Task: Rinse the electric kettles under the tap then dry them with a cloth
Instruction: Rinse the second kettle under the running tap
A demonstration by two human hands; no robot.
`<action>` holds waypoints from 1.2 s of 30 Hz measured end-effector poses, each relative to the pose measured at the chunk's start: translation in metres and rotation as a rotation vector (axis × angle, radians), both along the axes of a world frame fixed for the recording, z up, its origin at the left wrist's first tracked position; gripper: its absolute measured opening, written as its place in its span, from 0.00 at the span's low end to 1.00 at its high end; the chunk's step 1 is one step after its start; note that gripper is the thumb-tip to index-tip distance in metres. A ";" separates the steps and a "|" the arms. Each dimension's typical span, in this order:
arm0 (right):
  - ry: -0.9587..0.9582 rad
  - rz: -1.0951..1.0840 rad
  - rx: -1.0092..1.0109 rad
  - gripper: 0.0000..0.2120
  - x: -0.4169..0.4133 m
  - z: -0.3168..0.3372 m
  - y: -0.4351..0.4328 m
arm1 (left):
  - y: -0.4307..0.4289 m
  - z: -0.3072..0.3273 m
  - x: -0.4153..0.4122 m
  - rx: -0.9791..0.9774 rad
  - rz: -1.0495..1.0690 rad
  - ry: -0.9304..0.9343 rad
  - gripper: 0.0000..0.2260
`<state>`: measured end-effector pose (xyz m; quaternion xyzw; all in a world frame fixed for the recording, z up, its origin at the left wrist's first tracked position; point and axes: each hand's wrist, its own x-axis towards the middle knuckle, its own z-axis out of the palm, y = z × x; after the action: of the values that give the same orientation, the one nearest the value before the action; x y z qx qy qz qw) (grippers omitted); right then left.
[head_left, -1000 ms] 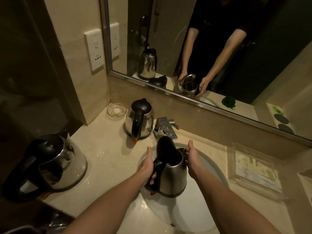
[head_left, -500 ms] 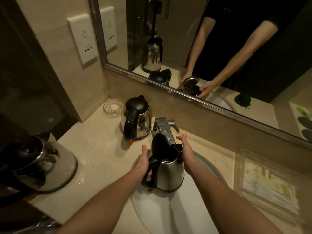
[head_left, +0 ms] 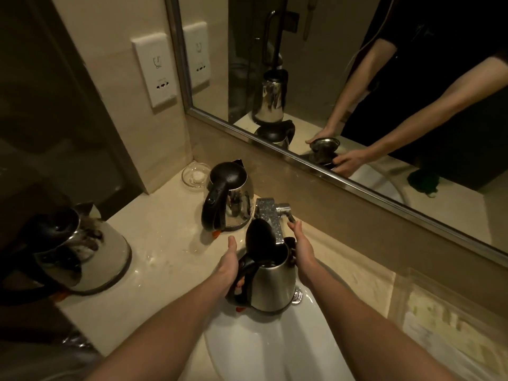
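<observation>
L hand grips handle of lid-up kettle over basin, beneath tap; R hand, fingers straight, by lever. Risk: strong flow may splash, wet handle slipping from 1-hand grip.

1. We count three electric kettles, all steel with black lids.
2. We count two hands.
3. We see one tap, one sink and one counter.
4. We find one glass dish, one wall socket and one mirror.
</observation>
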<state>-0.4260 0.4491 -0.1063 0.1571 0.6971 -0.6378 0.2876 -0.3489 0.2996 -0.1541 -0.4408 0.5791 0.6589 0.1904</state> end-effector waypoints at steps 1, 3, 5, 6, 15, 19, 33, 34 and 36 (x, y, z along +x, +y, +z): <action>0.001 -0.006 0.000 0.26 -0.001 0.000 0.000 | 0.000 0.002 0.000 -0.001 0.003 0.003 0.38; -0.002 -0.019 -0.007 0.26 -0.003 -0.004 0.000 | 0.000 0.005 -0.001 -0.005 0.010 0.006 0.38; -0.014 -0.027 -0.023 0.27 -0.004 -0.006 0.000 | 0.000 0.007 -0.002 -0.017 0.013 0.004 0.38; -0.015 -0.032 -0.032 0.27 -0.005 -0.007 0.001 | 0.000 0.007 -0.002 -0.021 0.008 0.008 0.38; -0.008 -0.049 -0.064 0.28 -0.013 -0.015 0.003 | 0.003 0.014 0.000 -0.038 -0.026 0.032 0.39; -0.001 -0.036 -0.053 0.28 -0.013 -0.014 0.003 | 0.004 0.014 -0.002 -0.039 -0.023 0.036 0.40; -0.068 -0.037 -0.052 0.30 -0.014 -0.014 0.009 | 0.011 0.016 0.001 -0.055 -0.002 0.053 0.38; -0.077 -0.046 -0.058 0.30 -0.016 -0.015 0.009 | 0.010 0.016 0.001 -0.055 -0.004 0.055 0.39; -0.076 -0.066 -0.060 0.30 -0.018 -0.018 0.008 | 0.009 0.017 0.000 -0.062 -0.003 0.059 0.39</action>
<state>-0.4440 0.4572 -0.1240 0.1951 0.6607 -0.6611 0.2973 -0.3492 0.3087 -0.1374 -0.4260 0.6051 0.6532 0.1604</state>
